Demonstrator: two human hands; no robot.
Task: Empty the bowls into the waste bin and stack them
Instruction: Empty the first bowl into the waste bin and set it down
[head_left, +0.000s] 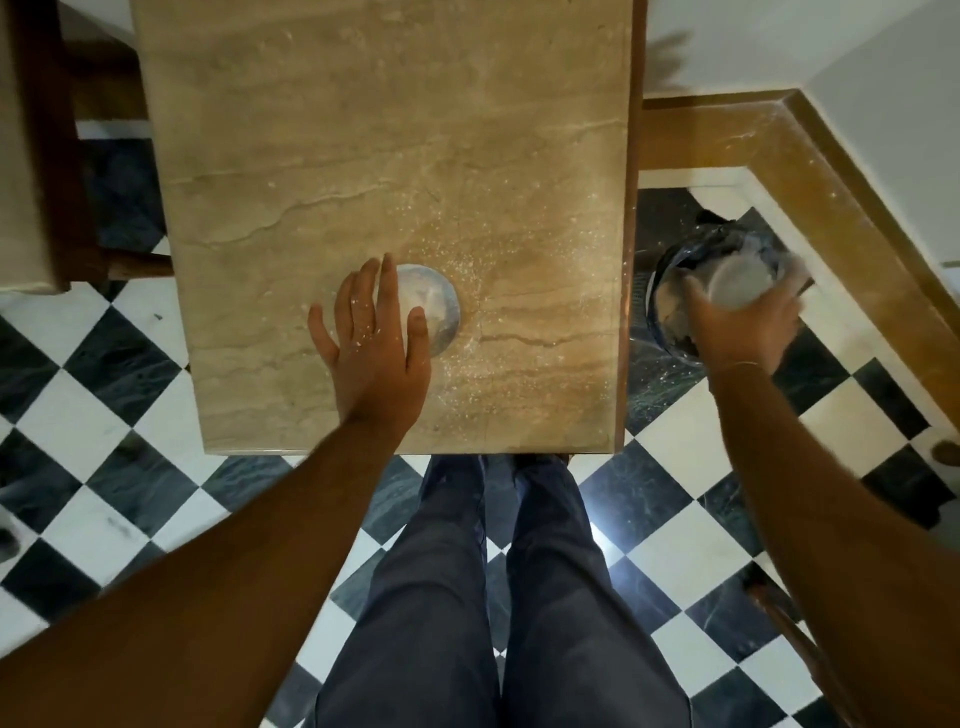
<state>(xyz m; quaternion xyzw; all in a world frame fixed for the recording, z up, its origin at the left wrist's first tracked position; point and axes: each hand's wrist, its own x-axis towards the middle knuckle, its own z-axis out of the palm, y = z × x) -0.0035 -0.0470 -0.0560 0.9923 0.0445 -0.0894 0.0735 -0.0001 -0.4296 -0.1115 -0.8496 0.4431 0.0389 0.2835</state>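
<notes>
A round metal bowl dusted with white powder sits on the marble table. My left hand lies flat with spread fingers over the bowl's left half. Off the table's right edge, my right hand grips a second bowl, blurred by motion, and holds it tilted over the dark waste bin on the floor. White powder shows inside the bin.
Spilled white powder is scattered over the table around the bowl and on the checkered floor by the bin. A wooden chair stands at the left. A brown skirting runs along the wall at the right. My legs are under the table's near edge.
</notes>
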